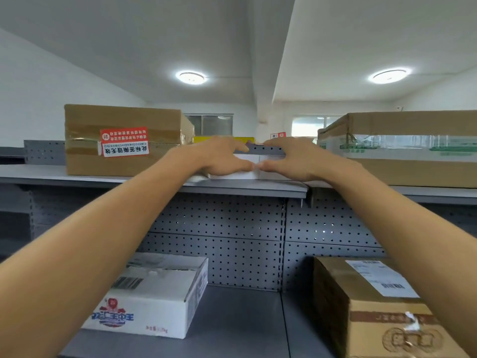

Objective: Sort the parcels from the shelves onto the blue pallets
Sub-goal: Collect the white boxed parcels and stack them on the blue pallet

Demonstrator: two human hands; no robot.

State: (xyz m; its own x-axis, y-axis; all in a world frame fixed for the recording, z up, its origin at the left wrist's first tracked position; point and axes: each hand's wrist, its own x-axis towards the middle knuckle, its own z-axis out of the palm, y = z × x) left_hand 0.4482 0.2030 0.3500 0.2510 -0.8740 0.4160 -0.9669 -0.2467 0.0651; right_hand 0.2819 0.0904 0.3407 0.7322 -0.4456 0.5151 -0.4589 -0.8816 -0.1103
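Both bare arms reach up to the top shelf (154,180), a flat grey metal board with a thin folded front lip. There the left hand (219,156) and the right hand (296,157) clamp a small flat white parcel (254,167) from either side: each hand's fingers curl over the far top edge while the thumbs press the smooth near face, the thumb tips almost meeting at the middle seam. The parcel rests near the shelf's front edge, between two larger cartons.

To its left stands a brown corrugated box (124,140), wrapped in glossy tape and bearing a red-and-white sticker (124,141). To the right sits a wide, low cardboard carton (402,148) with a white printed band and clear tape.

Behind the shelves runs a grey perforated back panel (222,241), dotted with rows of round holes. On the lower shelf (240,329) lie a white printed carton (152,295) with a barcode label, and at right a brown box (374,311) carrying a white shipping label (382,279).
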